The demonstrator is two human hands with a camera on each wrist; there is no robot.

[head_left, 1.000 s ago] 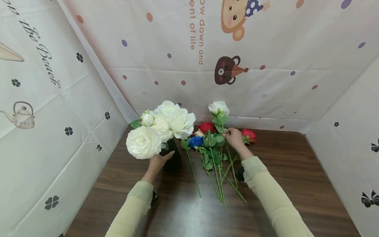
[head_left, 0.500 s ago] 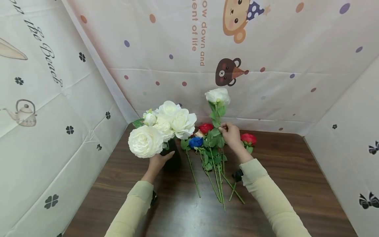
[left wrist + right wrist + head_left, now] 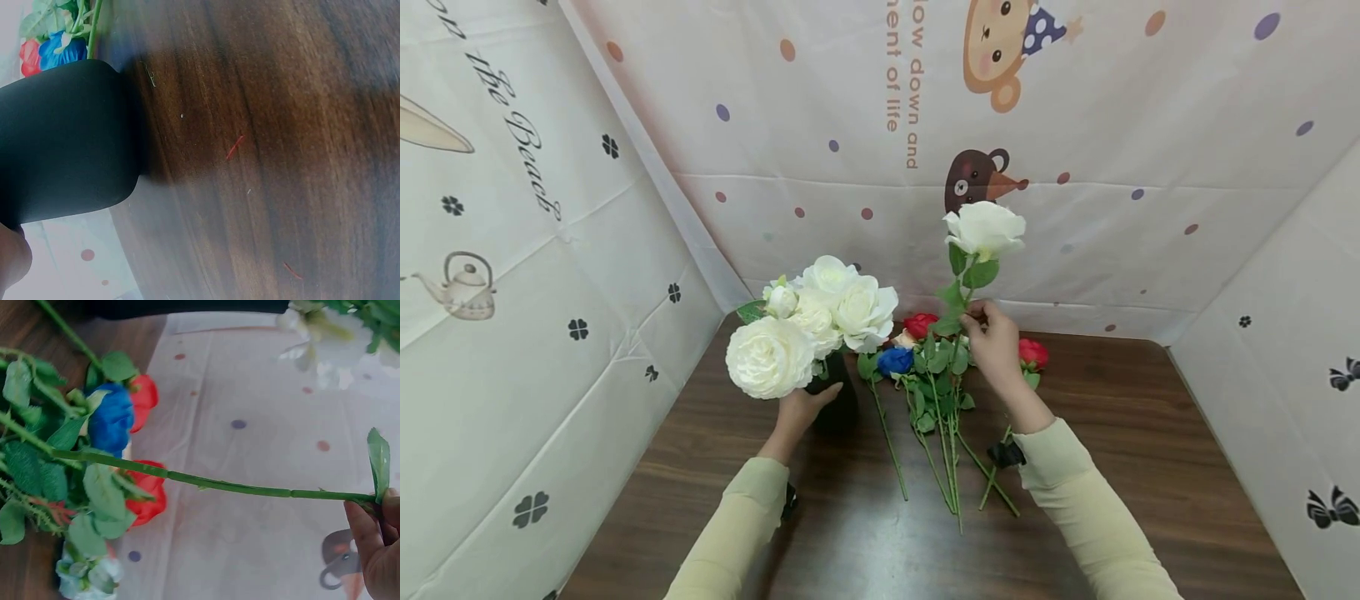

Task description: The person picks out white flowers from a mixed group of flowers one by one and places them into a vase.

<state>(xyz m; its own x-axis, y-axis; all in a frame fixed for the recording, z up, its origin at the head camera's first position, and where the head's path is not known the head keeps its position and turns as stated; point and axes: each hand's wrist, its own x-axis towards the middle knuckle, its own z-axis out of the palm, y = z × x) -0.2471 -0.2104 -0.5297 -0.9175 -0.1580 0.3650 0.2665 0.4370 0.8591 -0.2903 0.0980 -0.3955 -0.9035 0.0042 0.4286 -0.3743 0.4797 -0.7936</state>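
My right hand (image 3: 992,337) pinches the green stem (image 3: 250,486) of a single white rose (image 3: 985,230) and holds it upright above the pile of loose flowers. That pile lies on the brown table (image 3: 1120,433): a blue rose (image 3: 896,360), a red rose (image 3: 921,323) and another red rose (image 3: 1032,353), with long stems toward me. My left hand (image 3: 801,408) grips the side of a black vase (image 3: 835,398) that holds a bunch of white roses (image 3: 808,321). In the left wrist view the vase (image 3: 65,140) fills the left side.
Printed cloth walls (image 3: 1075,150) close in the table on the left, back and right. The table's front half (image 3: 880,542) is bare wood.
My right hand has lifted the white rose off the pile and swung its bloom up and to the right. The left hand has stayed on the vase.
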